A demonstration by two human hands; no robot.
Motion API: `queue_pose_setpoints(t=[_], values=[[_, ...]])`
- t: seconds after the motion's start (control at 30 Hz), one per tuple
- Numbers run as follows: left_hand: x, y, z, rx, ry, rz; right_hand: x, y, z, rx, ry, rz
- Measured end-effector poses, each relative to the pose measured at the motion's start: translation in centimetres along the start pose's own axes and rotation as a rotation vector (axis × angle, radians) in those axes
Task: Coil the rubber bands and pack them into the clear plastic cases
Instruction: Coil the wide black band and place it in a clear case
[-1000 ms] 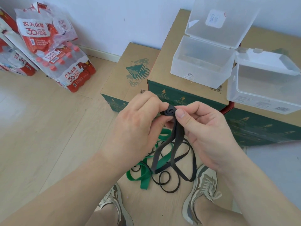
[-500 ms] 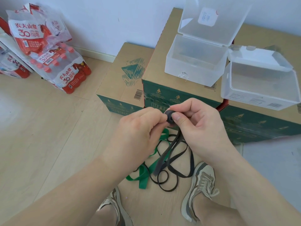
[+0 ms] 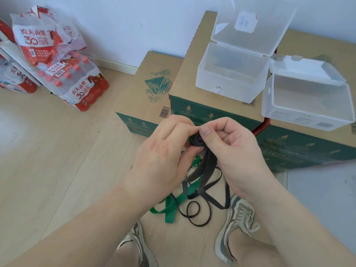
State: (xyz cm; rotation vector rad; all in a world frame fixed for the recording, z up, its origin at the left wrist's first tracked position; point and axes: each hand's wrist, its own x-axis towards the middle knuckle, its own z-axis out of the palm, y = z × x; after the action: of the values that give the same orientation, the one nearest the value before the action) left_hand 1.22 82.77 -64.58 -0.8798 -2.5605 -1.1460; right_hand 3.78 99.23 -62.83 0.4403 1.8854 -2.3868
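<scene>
A clear plastic case [image 3: 221, 83] and a second case [image 3: 308, 116] stand with lids open on cardboard boxes [image 3: 192, 74] beyond the hands. Shrink-wrapped water bottle packs [image 3: 77, 87] sit by the wall. A flat green band [image 3: 169, 211] and loose black bands [image 3: 214, 202] lie on the wood floor. The left hand [image 3: 159, 157] and right hand [image 3: 231, 151] both pinch a tightly rolled black rubber band coil [image 3: 195, 140], and its flat matte tail hangs down.
</scene>
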Motion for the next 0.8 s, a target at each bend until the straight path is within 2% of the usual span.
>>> queue_pose_setpoints(t=[0.1,0.33,0.43,0.53,0.63,0.8], values=[[0.4,-0.1,-0.3,0.032,0.047,-0.026,0.3,0.3,-0.3,-0.031,0.031,-0.038],[0.3,-0.3,-0.4,0.095,0.102,-0.028,0.2,0.6,-0.7,-0.081,-0.069,-0.078],[0.2,-0.3,0.1,0.084,0.062,-0.094,0.3,0.9,-0.7,-0.244,-0.028,-0.156],[0.0,-0.5,0.4,0.036,-0.005,-0.057,0.5,0.9,-1.3,-0.372,0.009,-0.230],[0.1,-0.6,0.2,0.035,0.011,-0.041,0.5,1.1,-1.6,-0.495,0.003,-0.289],[0.1,-0.3,0.4,-0.013,-0.021,-0.117,0.3,1.2,-1.6,-0.624,-0.015,-0.338]])
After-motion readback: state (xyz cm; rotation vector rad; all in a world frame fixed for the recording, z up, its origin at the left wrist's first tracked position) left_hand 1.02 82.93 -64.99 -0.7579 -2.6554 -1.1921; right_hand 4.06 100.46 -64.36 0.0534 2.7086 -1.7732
